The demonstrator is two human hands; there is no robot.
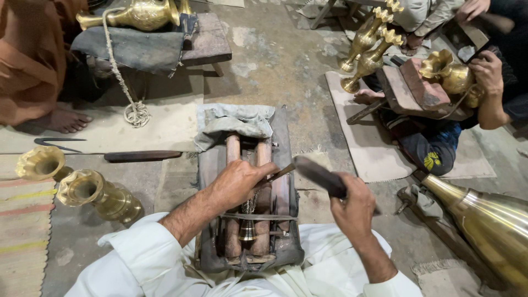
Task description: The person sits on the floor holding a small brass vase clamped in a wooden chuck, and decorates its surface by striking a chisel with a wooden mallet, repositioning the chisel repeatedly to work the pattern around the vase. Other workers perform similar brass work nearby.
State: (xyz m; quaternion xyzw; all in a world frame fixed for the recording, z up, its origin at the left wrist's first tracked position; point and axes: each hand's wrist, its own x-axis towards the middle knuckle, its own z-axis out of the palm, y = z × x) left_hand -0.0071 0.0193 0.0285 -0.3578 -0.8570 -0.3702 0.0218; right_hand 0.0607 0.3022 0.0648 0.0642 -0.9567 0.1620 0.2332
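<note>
My white cotton sleeves (137, 253) sit over a grey-brown padded work block (212, 165) with two reddish wooden rollers (233, 151). The small brass piece (247, 228) is shiny gold, same as the fluted brass vases (96, 195). Striped woven mat (22, 231) goes pink, yellow, tan. Dark wooden mallet (322, 176) is near black.

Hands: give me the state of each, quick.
Left hand: closed on a thin metal tool, over the small brass piece.
Right hand: closed on a dark mallet.

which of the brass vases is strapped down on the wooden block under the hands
The small brass piece lying between the two wooden rails, just below the left hand. The two fluted vases at the left lie loose on the floor.
</note>
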